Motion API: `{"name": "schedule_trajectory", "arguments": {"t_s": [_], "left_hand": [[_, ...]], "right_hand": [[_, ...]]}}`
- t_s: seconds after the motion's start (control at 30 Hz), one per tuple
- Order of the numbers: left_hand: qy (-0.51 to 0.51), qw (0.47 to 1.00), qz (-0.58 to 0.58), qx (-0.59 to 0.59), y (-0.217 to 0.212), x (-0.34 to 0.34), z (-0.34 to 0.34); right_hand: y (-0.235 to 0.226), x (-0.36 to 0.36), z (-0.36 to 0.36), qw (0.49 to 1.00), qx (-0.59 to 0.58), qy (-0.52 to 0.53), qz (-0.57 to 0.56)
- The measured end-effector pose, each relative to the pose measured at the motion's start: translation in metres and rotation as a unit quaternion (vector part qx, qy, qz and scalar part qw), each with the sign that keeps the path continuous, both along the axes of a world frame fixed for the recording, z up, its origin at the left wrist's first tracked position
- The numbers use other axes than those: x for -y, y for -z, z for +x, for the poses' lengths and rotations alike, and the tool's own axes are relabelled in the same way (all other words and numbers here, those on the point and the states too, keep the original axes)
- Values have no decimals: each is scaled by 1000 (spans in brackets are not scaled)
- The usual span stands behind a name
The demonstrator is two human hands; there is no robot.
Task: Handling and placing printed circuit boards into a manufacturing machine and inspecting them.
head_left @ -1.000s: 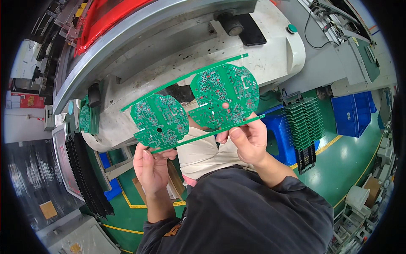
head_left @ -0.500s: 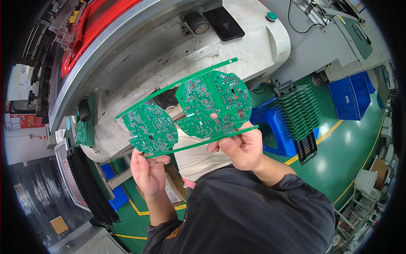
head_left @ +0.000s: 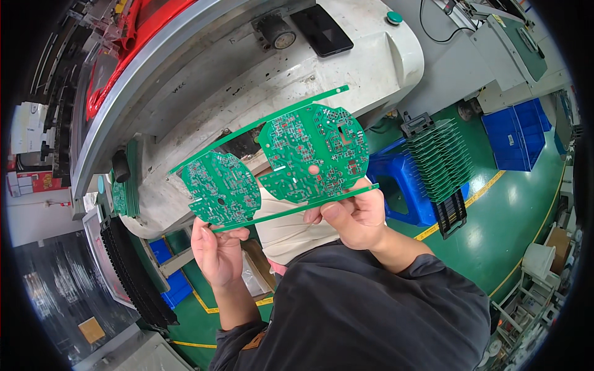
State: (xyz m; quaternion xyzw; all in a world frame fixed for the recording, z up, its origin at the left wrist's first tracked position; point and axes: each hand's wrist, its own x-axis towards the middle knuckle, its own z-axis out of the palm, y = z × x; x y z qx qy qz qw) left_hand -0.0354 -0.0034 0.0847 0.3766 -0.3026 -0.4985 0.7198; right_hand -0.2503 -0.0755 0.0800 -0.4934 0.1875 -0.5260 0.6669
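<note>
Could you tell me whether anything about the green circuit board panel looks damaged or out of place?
Nothing stands out. The green circuit board panel with two round boards looks whole, both boards sitting within its thin frame rails, held tilted by its lower rail between the left hand and right hand.

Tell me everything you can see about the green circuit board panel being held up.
The green circuit board panel is two round boards joined between two thin straight rails, the right one larger. Small components and pale traces cover the face in view. It looks rigid and flat, held tilted, right end higher, in front of a white machine housing. The left hand and right hand pinch its lower rail.
</note>
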Motion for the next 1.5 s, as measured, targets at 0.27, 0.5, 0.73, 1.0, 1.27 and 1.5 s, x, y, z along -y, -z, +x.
{"name": "schedule_trajectory", "arguments": {"t_s": [0.27,0.5,0.73,1.0,1.27,1.5], "left_hand": [[8,1000,2,8,0,1,0],[37,999,-7,25,3,1,-2],[83,996,38,20,20,9,-39],[160,984,68,22,61,24,-86],[314,924,61,210,201,40,-75],[231,911,300,166,305,44,-53]], "right_hand": [[3,1,0,1000,9,8,15],[16,3,7,999,18,36,24],[43,-7,25,995,41,66,59],[63,2,-1,973,24,185,137],[58,-6,-151,872,-233,400,157],[63,-93,-344,670,-457,560,172]]}}
